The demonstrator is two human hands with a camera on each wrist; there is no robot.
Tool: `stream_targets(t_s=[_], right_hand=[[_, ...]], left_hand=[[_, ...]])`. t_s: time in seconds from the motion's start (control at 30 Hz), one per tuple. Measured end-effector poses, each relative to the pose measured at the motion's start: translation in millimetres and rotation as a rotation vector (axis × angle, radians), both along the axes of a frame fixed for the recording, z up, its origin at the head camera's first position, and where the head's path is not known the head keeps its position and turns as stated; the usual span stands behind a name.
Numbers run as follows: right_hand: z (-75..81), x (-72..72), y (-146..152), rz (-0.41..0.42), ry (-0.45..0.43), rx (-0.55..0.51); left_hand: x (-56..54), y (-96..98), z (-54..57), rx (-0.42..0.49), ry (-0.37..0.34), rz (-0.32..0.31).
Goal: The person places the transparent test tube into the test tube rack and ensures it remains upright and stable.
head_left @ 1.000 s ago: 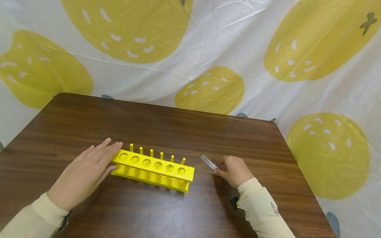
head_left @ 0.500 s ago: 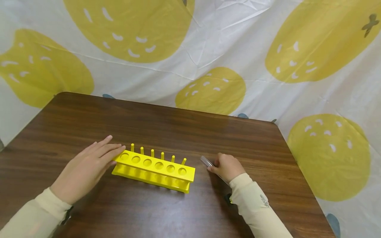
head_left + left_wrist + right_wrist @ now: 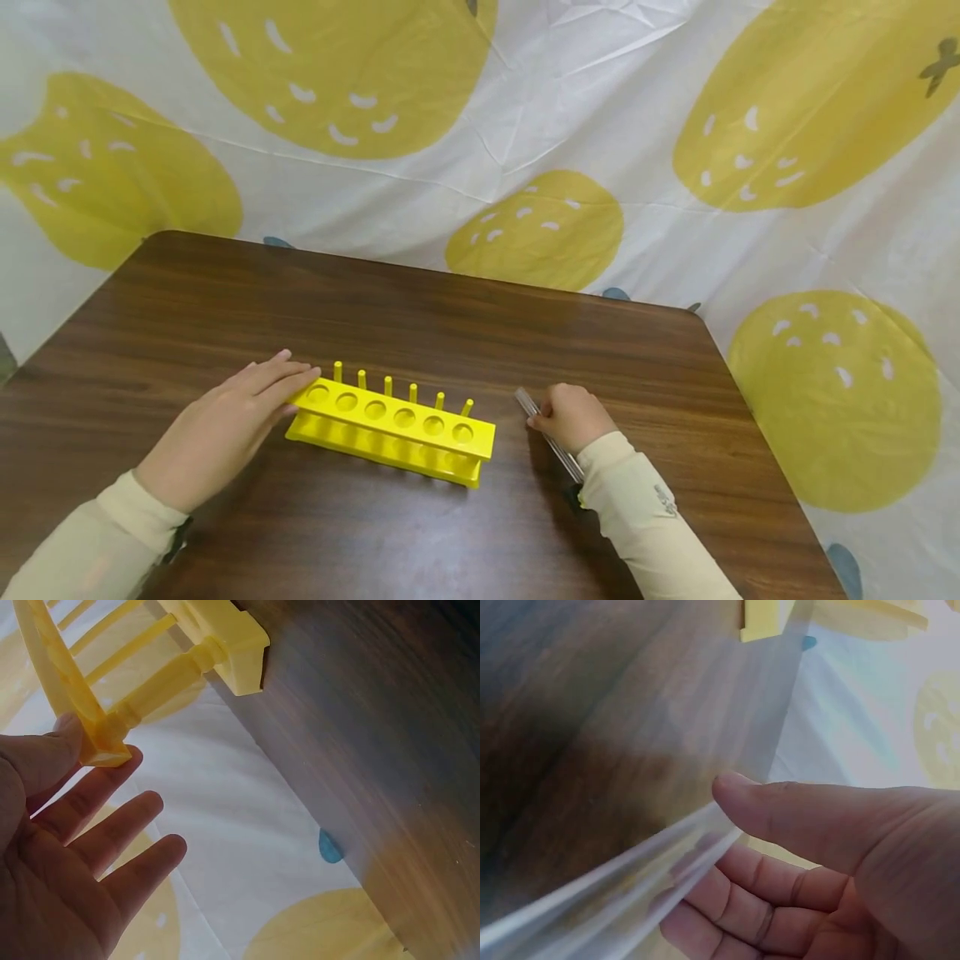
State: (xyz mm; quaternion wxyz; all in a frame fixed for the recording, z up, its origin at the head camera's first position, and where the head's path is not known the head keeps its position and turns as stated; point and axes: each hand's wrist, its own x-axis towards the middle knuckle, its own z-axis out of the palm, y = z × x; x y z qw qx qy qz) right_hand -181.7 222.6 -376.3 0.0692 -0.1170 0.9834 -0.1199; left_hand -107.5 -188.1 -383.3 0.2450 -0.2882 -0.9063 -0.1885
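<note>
L hand [image 3: 217,433] prob. needs only a light pinch on the yellow rack [image 3: 390,415], enough to stop it skidding on the worktop [image 3: 412,533]; hard pressure on that one end could tip it, I'd guess. R hand [image 3: 576,418] wants a gentle hold on the clear tube [image 3: 566,461]: looks slick, so finger pads laid along it, no hard squeeze. Can't tell if it's 1 tube or a few bunched; if several, even thumb pressure should stop any slipping out.

Pose: L hand has its back up, thumb & a finger pinching the near end of the rack, min. 2 other fingers straight & free. Rack runs off to that hand's R. R hand has thumb one side of the tube, fingers curled round the other; short bit pokes out ahead, rest runs back twd wrist. Rack's far end is L of R hand, near but apart.
</note>
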Motion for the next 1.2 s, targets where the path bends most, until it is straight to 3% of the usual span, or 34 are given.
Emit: stream_targets(t_s=[0.23, 0.47, 0.63, 1.2], right_hand=[[10.1, 2.4, 3, 0.021, 0.066, -0.045], [18.7, 7.4, 4, 0.026, 0.085, -0.067], [23.8, 11.3, 5, 0.019, 0.097, -0.097], [30.1, 15.9, 9, -0.011, 0.157, -0.140]], left_hand=[[-0.3, 0.3, 0.8, -0.007, -0.013, 0.005], [0.6, -1.4, -2.4, -0.001, 0.047, -0.011], [0.7, 0.1, -2.7, 0.003, 0.047, -0.011], [1.6, 2.5, 1.5, -0.005, 0.039, 0.002]])
